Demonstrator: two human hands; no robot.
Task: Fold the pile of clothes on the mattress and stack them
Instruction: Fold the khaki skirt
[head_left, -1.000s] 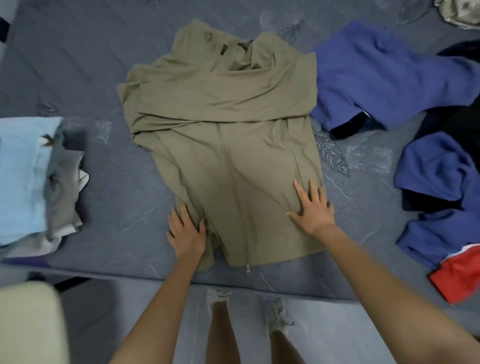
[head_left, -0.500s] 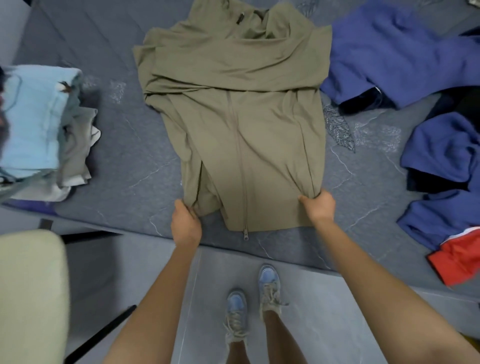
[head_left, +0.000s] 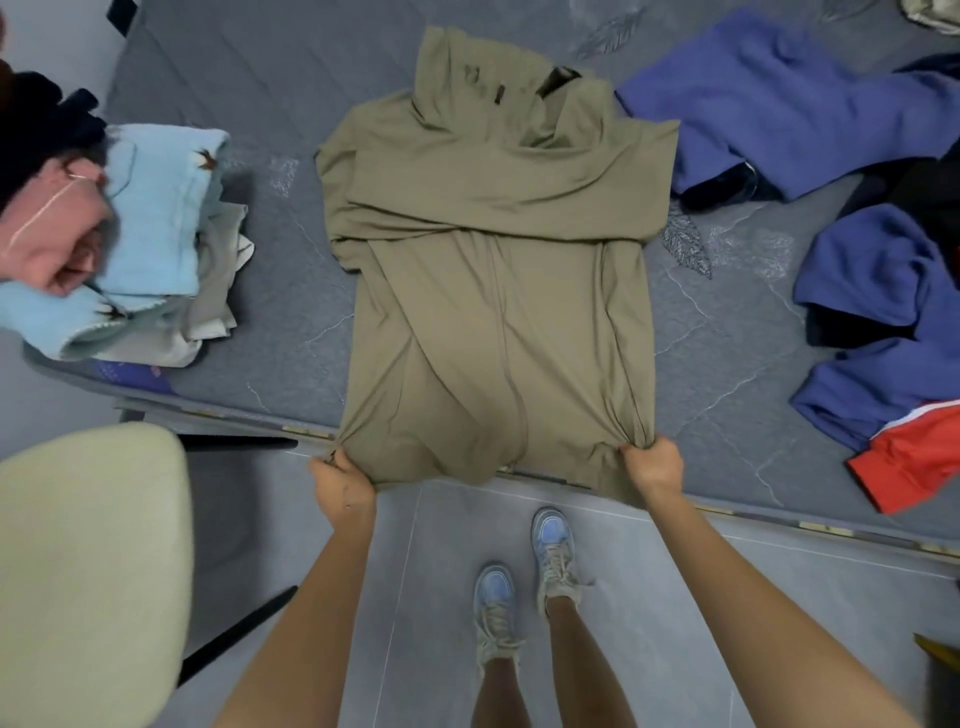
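An olive zip-up jacket (head_left: 493, 291) lies front-up on the grey mattress (head_left: 270, 78), sleeves folded across its chest. Its hem hangs over the mattress's near edge. My left hand (head_left: 340, 480) grips the hem's left corner and my right hand (head_left: 652, 465) grips the right corner, both pulling the cloth taut. A stack of folded clothes (head_left: 156, 244), light blue on top with pink and beige pieces, sits at the left. Unfolded blue garments (head_left: 789, 98) (head_left: 883, 322) and a red piece (head_left: 914, 457) lie at the right.
A cream padded chair (head_left: 88, 571) stands at the lower left beside the mattress. My feet in blue-grey sneakers (head_left: 524, 582) stand on the grey tiled floor. A dark garment (head_left: 41, 119) lies at the far left by the stack.
Both hands went from pressing flat on the jacket to gripping its hem corners. They have drawn the hem toward me, past the mattress edge.
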